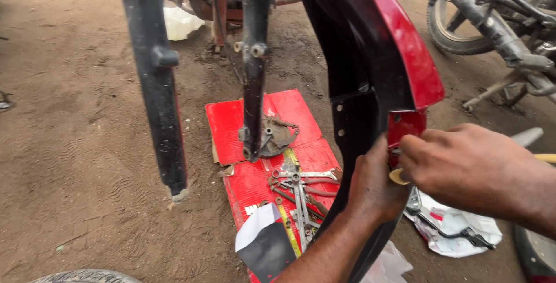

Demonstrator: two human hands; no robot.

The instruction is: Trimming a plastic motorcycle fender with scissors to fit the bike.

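A red motorcycle front mudguard with a black underside stands between two black fork legs. My left hand grips the mudguard's black inner edge from below. My right hand is closed beside the small red bracket at the mudguard's lower end, pinching a small yellowish tool handle whose tip is hidden. The second fork leg hangs over the red mat.
A red mat on the dirt ground carries several spanners and a worn metal hub part. White cloth with black straps lies at right. Another motorcycle stands at upper right. A tyre edge shows at bottom left.
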